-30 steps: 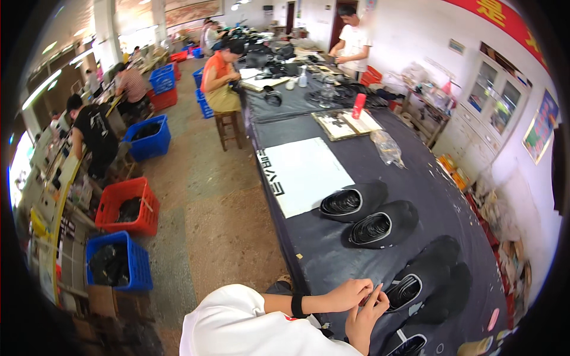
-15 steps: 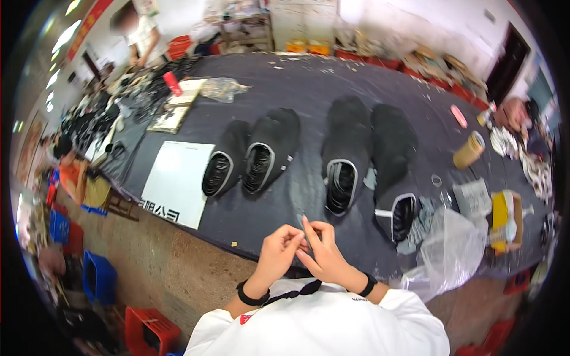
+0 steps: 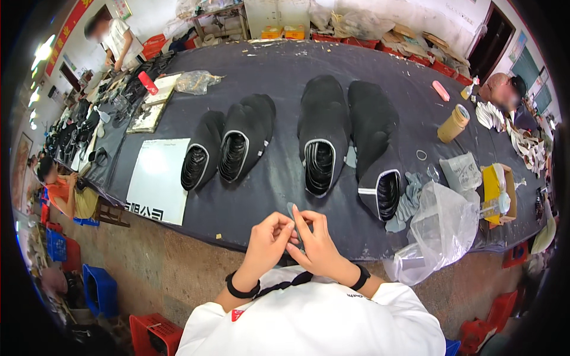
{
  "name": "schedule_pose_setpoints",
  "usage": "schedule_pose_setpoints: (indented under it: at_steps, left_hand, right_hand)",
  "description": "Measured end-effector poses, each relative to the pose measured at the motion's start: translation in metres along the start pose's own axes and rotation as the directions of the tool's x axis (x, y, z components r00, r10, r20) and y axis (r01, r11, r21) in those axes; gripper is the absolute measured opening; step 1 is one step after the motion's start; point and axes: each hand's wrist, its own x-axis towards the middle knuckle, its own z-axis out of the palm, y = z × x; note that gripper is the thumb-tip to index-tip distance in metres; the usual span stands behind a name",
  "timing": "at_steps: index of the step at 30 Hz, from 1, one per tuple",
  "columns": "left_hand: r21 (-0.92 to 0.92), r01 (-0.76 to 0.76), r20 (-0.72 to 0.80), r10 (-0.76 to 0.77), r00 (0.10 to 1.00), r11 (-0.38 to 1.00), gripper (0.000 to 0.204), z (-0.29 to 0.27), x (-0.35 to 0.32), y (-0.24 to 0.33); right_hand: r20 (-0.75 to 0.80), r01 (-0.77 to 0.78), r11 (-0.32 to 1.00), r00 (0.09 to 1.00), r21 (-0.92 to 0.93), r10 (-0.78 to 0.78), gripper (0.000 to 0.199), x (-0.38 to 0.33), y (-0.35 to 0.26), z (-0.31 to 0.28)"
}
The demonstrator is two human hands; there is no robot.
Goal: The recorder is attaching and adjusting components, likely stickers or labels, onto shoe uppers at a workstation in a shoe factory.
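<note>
My left hand and my right hand meet just past the table's near edge. Left thumb and fingers pinch a thin grey piece, partly hidden between the hands. This piece lies along my right index finger, whose tip also looks grey; the right fingers are stretched and apart. Ahead are nested stacks of black shoe uppers with pale-edged openings: a left stack, one beside it, a larger one, and a rightmost one whose opening is turned toward me.
Crumpled grey gloves, a clear plastic bag and a yellow box lie on the right. A tape roll stands beyond. On the left are a white board and a red can. Other people work at the left.
My view has shifted, so the table's things sit farther left and higher. The hands stay together, the right index and middle fingers spread a little wider.
</note>
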Motion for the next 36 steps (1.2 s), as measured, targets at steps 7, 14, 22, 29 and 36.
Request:
schedule_pose_setpoints:
  at_steps: [7, 14, 22, 29, 36]
  left_hand:
    - [-0.018, 0.018, 0.092, -0.016, 0.996, 1.000, 0.011, 0.005, 0.001, 0.003]
    - [0.020, -0.007, 0.166, 0.004, 0.986, 1.000, 0.008, 0.012, 0.003, 0.000]
    - [-0.027, -0.021, 0.144, 0.024, 0.989, 0.999, 0.007, 0.018, 0.002, -0.006]
    - [-0.036, -0.088, 0.151, 0.093, 0.984, 0.995, 0.005, 0.020, 0.007, -0.013]
    - [0.193, -0.095, 0.198, 0.056, 0.979, 0.977, 0.008, 0.028, 0.009, -0.019]
  right_hand:
    - [-0.039, -0.010, 0.998, 0.999, -0.066, 0.007, 0.072, -0.011, -0.004, -0.006]
    - [0.003, -0.065, 0.997, 0.998, 0.040, 0.065, 0.070, -0.021, -0.004, -0.014]
    - [0.023, -0.079, 0.991, 0.997, 0.109, 0.077, 0.068, -0.024, -0.001, -0.020]
    - [0.082, -0.203, 0.864, 0.979, 0.461, 0.186, 0.050, -0.023, 0.008, -0.022]
    - [0.071, -0.436, 0.664, 0.862, 0.608, 0.501, 0.022, -0.023, 0.016, -0.022]
